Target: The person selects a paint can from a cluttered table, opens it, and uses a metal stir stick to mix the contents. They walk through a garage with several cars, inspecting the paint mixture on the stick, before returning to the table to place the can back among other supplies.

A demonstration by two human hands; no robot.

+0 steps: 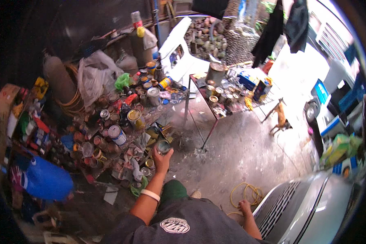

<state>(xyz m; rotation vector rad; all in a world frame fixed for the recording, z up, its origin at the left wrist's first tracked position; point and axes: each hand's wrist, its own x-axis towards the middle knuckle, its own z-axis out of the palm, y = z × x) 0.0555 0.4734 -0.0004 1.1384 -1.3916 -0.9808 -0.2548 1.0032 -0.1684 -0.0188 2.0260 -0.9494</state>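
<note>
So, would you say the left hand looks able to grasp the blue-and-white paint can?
Probably not: the left hand holds a small round container, leaving little grip free for the blue-and-white paint can.

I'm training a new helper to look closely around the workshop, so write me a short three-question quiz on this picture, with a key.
1. Which hand holds the small container?
2. True or false: the dog is on the floor.
3. What colour is the coil near the right hand? A red; B yellow; C black.

Key: 1. The left hand. 2. True. 3. B.
</note>
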